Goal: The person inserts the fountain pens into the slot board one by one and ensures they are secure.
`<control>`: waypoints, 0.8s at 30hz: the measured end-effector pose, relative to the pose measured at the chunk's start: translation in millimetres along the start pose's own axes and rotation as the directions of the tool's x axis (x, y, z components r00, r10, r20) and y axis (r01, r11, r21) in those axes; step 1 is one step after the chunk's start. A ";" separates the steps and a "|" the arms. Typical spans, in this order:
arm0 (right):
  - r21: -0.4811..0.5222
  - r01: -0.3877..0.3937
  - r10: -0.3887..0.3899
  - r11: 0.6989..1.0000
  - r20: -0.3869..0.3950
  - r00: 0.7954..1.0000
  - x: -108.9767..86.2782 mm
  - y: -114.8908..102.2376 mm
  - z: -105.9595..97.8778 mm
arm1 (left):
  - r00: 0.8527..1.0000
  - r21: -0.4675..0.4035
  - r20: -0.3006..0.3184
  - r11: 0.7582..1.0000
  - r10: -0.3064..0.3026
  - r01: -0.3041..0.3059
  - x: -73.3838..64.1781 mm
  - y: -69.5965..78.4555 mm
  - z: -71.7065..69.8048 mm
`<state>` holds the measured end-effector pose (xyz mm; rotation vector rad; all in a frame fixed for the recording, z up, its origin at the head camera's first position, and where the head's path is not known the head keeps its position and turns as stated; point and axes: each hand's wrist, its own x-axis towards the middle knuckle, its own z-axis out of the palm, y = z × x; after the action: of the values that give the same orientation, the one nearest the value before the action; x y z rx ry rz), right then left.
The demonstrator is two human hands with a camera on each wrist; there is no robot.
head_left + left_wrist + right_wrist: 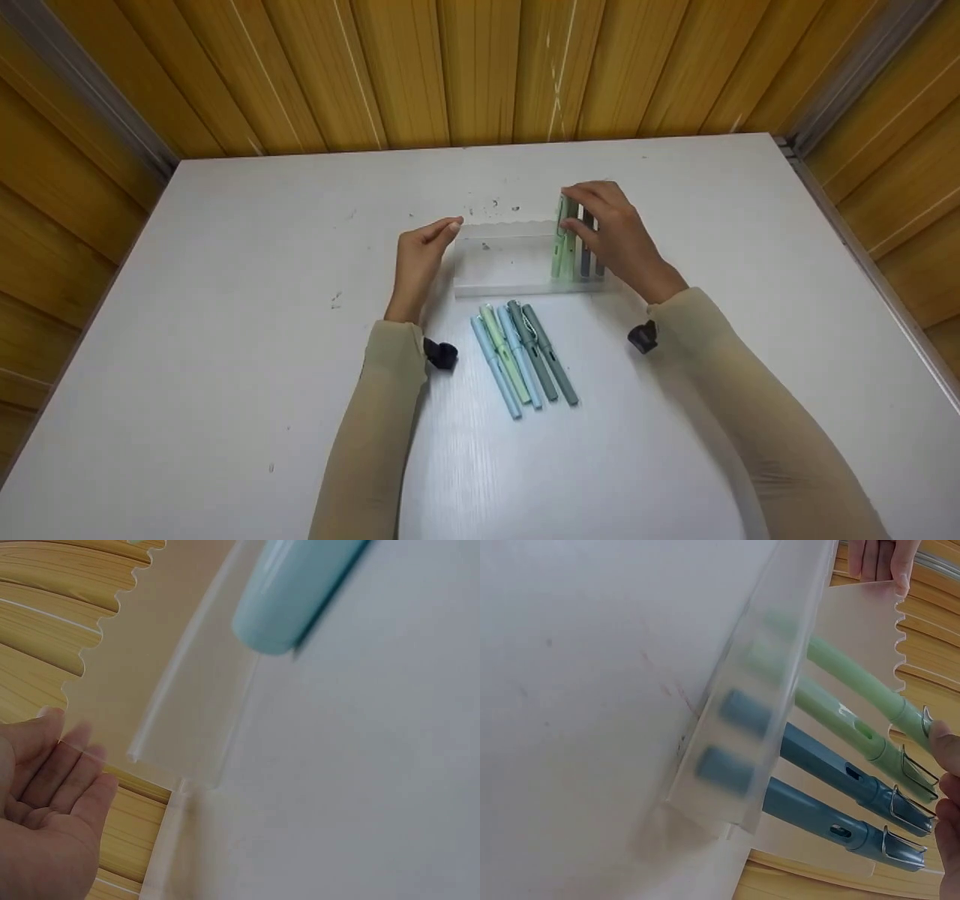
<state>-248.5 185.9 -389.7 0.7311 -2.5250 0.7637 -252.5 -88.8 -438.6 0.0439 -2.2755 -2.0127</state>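
A translucent plastic pen stand (502, 262) with a scalloped upper edge stands on the table. My left hand (424, 259) pinches its upper left corner, the panel's edge (90, 716) lying between thumb and fingers. At the other end, my right hand (619, 225) holds the cap end of a light green pen (855, 679), whose lower end is in the stand's front trough (739, 727). Beside it in the stand lean another green pen (840, 716) and two dark blue pens (821, 761), caps up with metal clips. The right hand partly covers these in the head view.
In front of the stand, several loose pens lie side by side: light blue (495, 367), light green (506, 352) and dark green (551, 356). The white table (225, 337) meets wood-patterned panels (480, 75) at the back.
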 end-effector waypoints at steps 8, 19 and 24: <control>0.021 0.006 -0.006 1.000 0.031 1.000 4.3 4.1 1.9 | 1.000 0.016 -0.006 1.000 0.002 -0.002 0.0 0.0 0.1; -0.018 -0.031 0.032 0.999 0.083 0.996 9.6 2.8 1.2 | 1.000 0.022 -0.004 1.000 -0.003 0.003 -2.6 5.2 0.2; -0.028 -0.031 0.033 0.999 0.077 0.996 9.9 3.2 2.8 | 1.000 0.021 -0.007 1.000 0.004 -0.004 -2.7 3.9 0.5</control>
<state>-258.8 182.9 -388.1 0.7265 -2.6170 0.7238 -249.7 -87.6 -435.0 0.0476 -2.2914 -1.9832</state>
